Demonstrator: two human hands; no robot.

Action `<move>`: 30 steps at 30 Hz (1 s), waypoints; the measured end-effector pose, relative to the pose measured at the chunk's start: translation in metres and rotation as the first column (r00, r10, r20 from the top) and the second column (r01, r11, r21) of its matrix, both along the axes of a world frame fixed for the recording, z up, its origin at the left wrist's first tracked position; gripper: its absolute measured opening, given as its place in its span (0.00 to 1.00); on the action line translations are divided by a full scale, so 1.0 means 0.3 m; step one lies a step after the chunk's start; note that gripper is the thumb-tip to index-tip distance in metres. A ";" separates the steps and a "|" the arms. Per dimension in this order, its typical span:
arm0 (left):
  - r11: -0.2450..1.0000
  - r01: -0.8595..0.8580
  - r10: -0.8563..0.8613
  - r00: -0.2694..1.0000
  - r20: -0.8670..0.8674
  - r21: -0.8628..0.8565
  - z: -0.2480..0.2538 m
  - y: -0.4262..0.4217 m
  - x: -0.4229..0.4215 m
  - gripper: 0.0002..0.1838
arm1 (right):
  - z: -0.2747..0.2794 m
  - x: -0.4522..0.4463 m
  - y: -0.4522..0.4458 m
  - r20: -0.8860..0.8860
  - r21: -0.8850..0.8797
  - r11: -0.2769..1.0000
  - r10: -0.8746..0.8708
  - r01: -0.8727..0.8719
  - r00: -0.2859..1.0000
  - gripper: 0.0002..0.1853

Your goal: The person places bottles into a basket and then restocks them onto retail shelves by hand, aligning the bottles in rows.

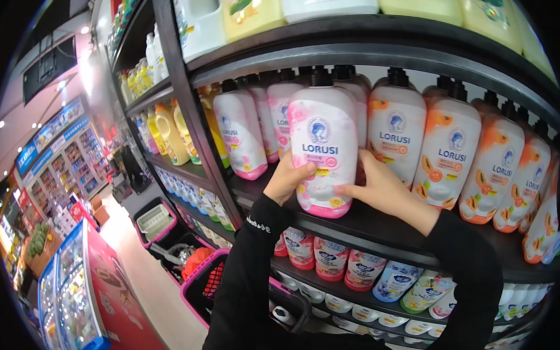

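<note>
A pink and white LORUSI pump bottle (323, 139) stands upright between my two hands at the front of the middle shelf (389, 231). My left hand (290, 177) grips its left side, thumb across the label. From the right, my right hand (384, 188) holds the same bottle, with the thumb on its lower front and fingers along its edge. Whether its base rests on the shelf is hard to tell. Another pink bottle (237, 130) is at the left, and an orange papaya-print bottle (396, 126) stands just right of my right hand.
More orange bottles (447, 156) line the shelf to the right. Below are rows of pouches (331, 258). Large jugs (332, 4) fill the shelf above. Black baskets with pink rims (199, 268) stand on the floor at left, near an aisle (138, 256) and a red display case (113, 280).
</note>
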State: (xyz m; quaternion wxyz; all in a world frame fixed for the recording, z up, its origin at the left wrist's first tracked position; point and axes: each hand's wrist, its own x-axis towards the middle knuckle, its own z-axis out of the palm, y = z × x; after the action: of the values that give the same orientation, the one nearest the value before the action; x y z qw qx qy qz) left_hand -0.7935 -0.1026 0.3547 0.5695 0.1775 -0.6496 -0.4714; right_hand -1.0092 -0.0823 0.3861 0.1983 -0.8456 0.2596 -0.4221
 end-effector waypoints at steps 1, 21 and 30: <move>1.000 -0.021 0.021 1.000 0.009 -0.001 -0.008 -0.004 0.004 0.38 | -0.009 -0.003 0.000 -0.049 0.079 0.997 0.005 -0.001 0.999 0.36; 0.382 -0.730 0.897 0.441 0.037 -0.566 -0.047 0.105 0.038 0.38 | -0.043 0.270 -0.170 -0.076 -0.016 0.999 -0.031 0.030 0.997 0.31; 0.391 -0.755 0.892 0.451 0.015 -0.526 -0.070 0.054 0.075 0.38 | -0.023 0.320 -0.162 -0.165 -0.066 0.982 -0.184 0.176 0.969 0.30</move>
State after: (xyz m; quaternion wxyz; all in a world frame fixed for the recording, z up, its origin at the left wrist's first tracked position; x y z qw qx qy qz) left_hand -0.7711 -0.0863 0.3337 0.6474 0.4117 -0.6370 0.0746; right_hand -0.9132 -0.1310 0.3793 0.1148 -0.8564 0.3406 -0.3707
